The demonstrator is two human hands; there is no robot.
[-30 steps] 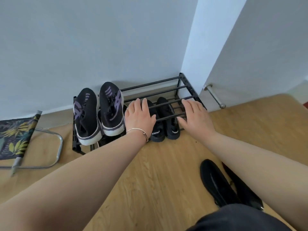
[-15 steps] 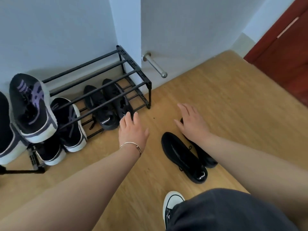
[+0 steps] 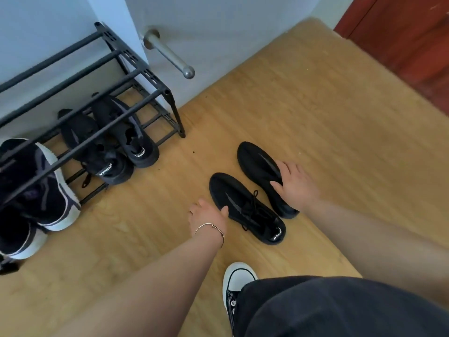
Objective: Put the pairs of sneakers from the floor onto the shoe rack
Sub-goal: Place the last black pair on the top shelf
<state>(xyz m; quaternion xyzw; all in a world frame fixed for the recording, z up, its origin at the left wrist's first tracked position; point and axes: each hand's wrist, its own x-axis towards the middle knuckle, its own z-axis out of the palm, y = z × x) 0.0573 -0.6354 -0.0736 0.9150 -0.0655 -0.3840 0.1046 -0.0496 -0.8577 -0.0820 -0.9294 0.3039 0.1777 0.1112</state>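
Observation:
Two black sneakers lie side by side on the wooden floor. My left hand (image 3: 208,214) touches the left side of the nearer sneaker (image 3: 245,207), thumb on its upper, fingers spread. My right hand (image 3: 295,184) rests over the middle of the farther sneaker (image 3: 257,164), fingers apart, no grip closed. The black metal shoe rack (image 3: 136,76) stands against the wall at the left. A black pair (image 3: 109,144) sits on its lower shelf, and black-and-purple sneakers with white soles (image 3: 41,190) sit further left.
A metal door stopper (image 3: 170,55) juts from the white wall right of the rack. A red-brown door (image 3: 403,40) is at the top right. My own foot in a black-and-white canvas shoe (image 3: 234,285) and a dark trouser leg fill the bottom.
The view swung right from the rack to the floor. Both hands left the rack's top bars and came down onto the black pair on the floor.

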